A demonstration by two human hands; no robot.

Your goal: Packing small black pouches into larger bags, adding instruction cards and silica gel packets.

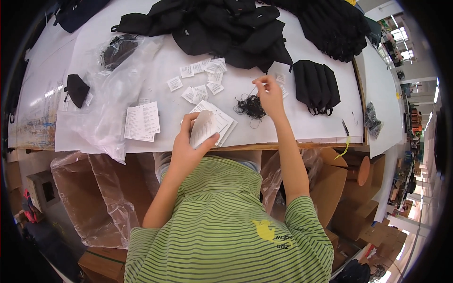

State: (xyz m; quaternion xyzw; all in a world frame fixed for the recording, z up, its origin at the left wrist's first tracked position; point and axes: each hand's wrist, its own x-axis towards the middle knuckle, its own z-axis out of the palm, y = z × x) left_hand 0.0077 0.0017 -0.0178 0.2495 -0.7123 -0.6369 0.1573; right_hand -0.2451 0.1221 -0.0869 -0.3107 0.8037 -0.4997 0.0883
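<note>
Garment packing workshop or small factory floor. Long white desk (330, 127) heaped with black fabric pieces (226, 26), neat stack of black masks (317, 85), scattered white paper tags (200, 80), printed sheets (141, 121), clear plastic bags (111, 89). Cardboard boxes (101, 198) lined with plastic below desk. More worktables and stacked cartons (384, 231) receding at right.

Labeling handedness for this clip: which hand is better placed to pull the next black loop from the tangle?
Right, probably. The right hand is raised just above the tangle of black string loops, already pinching a thin strand. The left hand sits nearer the table edge, its fingers full with a stack of white paper tags.
</note>
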